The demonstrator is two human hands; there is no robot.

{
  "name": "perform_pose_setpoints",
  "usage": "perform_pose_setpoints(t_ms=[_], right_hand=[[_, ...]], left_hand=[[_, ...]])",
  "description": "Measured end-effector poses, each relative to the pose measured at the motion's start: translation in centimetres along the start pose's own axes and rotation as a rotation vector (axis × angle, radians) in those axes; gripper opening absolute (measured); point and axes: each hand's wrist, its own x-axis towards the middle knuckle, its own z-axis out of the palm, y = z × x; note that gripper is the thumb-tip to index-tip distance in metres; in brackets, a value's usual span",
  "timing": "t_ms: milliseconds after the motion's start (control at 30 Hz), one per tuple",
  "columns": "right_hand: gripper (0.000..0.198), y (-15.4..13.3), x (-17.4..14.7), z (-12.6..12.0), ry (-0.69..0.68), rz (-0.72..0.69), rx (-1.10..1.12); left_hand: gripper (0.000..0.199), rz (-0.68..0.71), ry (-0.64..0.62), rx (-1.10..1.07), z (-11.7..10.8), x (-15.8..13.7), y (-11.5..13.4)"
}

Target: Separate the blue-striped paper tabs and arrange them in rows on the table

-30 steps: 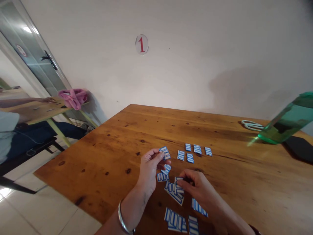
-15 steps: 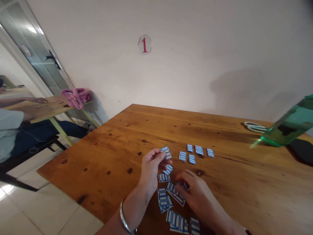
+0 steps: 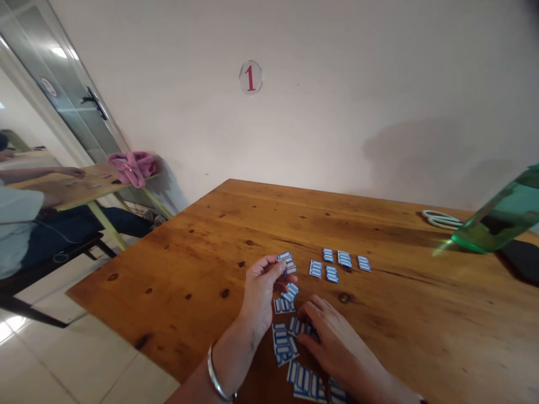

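Note:
Between the thumb and fingers of my left hand is a small flat card with blue and white stripes, lifted above the table. My right hand lies low over the loose striped cards, thumb and fingers apart. Its fingertips touch or cover one striped card, partly hidden. Close under my left hand are more cards. A loose stack and a fanned pile lie nearer to me, the pile partly covered by my right arm.
Several similar cards lie apart farther back on the wooden table. A green bottle, a coiled white cable and a dark flat object are at the right. At the left, a person sits at another table with a pink cloth.
My right hand has shifted slightly left and down over the loose cards, its thumb and fingers farther apart. My left hand keeps hold of its card. The view has moved slightly.

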Motion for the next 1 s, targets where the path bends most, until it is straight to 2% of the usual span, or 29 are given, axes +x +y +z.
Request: perform_pose_setpoints(t_ms=[200,400,500,700,1000], right_hand=[[0.016,-0.1,-0.1,0.2,0.059,-0.011,0.109],[0.004,0.6,0.6,-0.2,0.048,0.084,0.468],[0.012,1.2,0.8,-0.7,0.078,0.132,0.552],[0.026,2.0,0.9,-0.6,0.14,0.147,0.541],[0.031,2.6,0.9,-0.5,0.142,0.098,0.37]], left_hand=[[0.013,-0.005,-0.013,-0.007,0.0,0.0,-0.1],[0.014,-0.002,-0.005,-0.031,0.0,0.1,-0.1],[0.013,-0.006,-0.001,-0.043,-0.1,0.1,-0.1],[0.014,0.001,-0.011,-0.043,-0.1,0.2,-0.1],[0.017,-0.007,0.012,-0.031,0.0,0.1,0.0]])
